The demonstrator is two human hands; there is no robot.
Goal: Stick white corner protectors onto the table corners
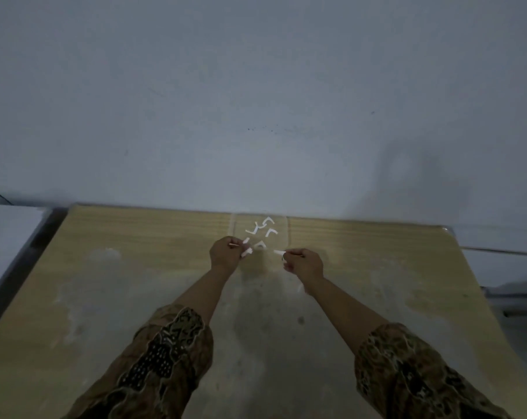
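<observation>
the table, a pale wood-grain top with a worn, cloudy patch down its middle, fills the lower half of the view and stands against a plain grey wall. its two far corners are visible and look bare, so by my reading no protector is stuck on either yet.

toward the table's far edge, at the middle, lies a clear sheet carrying the loose white corner protectors, small bent l-shaped pieces. they probably lie there as the supply to pick from, kept together within easy reach of both arms.

nearer than the sheet, above the table's middle, both arms reach out in patterned sleeves. the left hand has its fingers curled, pinching a small white piece at the fingertips. the right hand is likewise curled, pinching another white piece. the two hands are near each other but apart, which suggests a backing being peeled off or a protector being readied; the pieces are too small and blurred to tell which is protector and which is backing.
</observation>
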